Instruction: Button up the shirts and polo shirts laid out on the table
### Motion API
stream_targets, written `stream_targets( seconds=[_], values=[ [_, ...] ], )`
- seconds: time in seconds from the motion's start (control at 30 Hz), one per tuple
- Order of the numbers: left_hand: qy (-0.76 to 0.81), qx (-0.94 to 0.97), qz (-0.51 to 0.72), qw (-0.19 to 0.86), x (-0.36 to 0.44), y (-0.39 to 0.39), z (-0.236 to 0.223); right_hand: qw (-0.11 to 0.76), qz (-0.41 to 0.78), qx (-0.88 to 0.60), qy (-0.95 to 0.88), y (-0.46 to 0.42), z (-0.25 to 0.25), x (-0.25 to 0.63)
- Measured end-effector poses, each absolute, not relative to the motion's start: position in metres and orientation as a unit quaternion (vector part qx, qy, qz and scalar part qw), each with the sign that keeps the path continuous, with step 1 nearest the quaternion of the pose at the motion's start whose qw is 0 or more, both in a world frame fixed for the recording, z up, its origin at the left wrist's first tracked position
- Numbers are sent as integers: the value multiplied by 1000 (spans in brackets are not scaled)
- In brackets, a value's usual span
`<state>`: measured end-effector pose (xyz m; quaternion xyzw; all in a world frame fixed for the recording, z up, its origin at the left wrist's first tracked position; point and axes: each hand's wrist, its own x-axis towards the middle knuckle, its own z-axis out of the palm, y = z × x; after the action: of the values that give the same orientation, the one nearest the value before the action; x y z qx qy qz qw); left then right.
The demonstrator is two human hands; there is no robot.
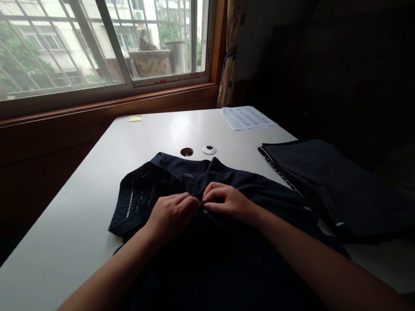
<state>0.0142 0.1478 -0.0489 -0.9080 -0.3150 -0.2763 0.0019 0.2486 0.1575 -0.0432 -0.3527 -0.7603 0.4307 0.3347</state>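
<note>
Q. What do the two hands hold?
A. My left hand (172, 215) and my right hand (229, 202) meet at the centre, fingertips drawn narrow, each pinching the same fold of a dark navy garment (214, 239). The tips lie just beside one another; whether they touch I cannot tell. A small pale round spot (205, 211) shows on the cloth just below my right fingertips.

Q. Where does the garment lie?
A. On the white table (72, 219), spread from the middle toward the near edge and under my forearms. Its left part stands open as a band (120, 208) with a pale broken line along the inside. The near part is too dark to make out.

Q. What surrounds it?
A. To the right, a folded dark cloth (338, 178) with a white-marked edge. Beyond the garment, a round hole (186, 152) on the left and a white ring (209, 150) on the right, side by side. At the far edge, a yellow note (135, 118) on the left and printed sheets (249, 117) on the right; behind, a barred window (153, 33) and a tied curtain (230, 48).
</note>
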Motion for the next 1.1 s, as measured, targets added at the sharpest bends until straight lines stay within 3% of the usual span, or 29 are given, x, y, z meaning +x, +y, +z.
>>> stream_targets(
  seconds=[1.1],
  values=[
    [-314, -904, -290, -13, 14, 148, -47, 341, 515, -327, -715, 161, -38, 253]
  ],
)
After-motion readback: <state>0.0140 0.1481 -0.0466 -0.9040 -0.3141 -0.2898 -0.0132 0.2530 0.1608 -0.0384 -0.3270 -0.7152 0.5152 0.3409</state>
